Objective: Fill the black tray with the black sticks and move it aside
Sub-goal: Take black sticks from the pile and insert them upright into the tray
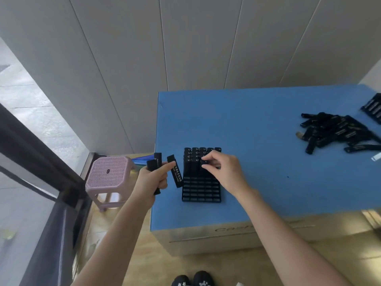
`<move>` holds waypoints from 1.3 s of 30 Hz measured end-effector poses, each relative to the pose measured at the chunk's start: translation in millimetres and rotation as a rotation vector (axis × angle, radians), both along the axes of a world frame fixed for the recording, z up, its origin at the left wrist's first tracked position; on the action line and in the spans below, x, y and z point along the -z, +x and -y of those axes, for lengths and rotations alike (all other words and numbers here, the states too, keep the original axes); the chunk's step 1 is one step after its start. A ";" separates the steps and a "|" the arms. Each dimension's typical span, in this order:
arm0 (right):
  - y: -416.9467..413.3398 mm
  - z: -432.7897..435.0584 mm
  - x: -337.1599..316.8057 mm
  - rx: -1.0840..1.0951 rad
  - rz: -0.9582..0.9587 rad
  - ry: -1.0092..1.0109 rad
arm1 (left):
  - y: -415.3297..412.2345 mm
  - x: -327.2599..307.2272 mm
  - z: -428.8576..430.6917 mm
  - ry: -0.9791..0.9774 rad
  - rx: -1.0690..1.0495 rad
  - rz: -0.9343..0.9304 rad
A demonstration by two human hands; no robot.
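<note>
A black slotted tray [201, 193] lies on the blue table top [257, 124] near its left front corner. Several black sticks [191, 159] stand upright in its far rows; the near rows show bare slots. My right hand [224, 170] pinches the top of one upright stick [204, 162] in the tray. My left hand [151, 178] hovers just left of the tray and grips a bundle of sticks [153, 164], one printed stick [176, 172] sticking out towards the tray.
A loose pile of black sticks [336, 131] lies at the table's right. Another filled tray [374, 107] shows at the far right edge. A pink stool [108, 178] stands left of the table by a dark window frame. My shoes [192, 279] are below.
</note>
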State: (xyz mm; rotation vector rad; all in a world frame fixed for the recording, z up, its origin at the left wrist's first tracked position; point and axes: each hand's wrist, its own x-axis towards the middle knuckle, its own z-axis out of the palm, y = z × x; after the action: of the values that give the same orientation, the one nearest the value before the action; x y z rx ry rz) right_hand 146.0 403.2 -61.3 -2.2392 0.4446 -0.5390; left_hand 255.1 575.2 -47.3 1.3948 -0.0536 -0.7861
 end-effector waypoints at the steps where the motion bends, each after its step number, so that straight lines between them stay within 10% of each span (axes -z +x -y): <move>1: 1.2 0.6 -0.7 -0.005 -0.006 0.006 | 0.8 0.1 0.0 0.000 0.003 0.004; 14: 2.6 -5.3 2.7 0.019 -0.041 0.001 | -3.7 1.4 1.4 -0.034 0.025 0.008; 23: 0.5 -12.3 -0.7 0.107 -0.009 -0.352 | -9.6 -0.6 -0.9 -0.006 0.071 0.039; 39: -14.1 -24.7 -30.0 -0.230 -0.094 0.978 | -27.6 -7.0 17.9 -0.108 0.355 -0.021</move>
State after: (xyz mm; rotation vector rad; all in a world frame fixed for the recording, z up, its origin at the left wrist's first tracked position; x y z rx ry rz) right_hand 131.9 427.9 -31.3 -1.3412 0.3747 -0.0461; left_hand 227.5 557.3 -40.3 1.2902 -0.3301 -1.0758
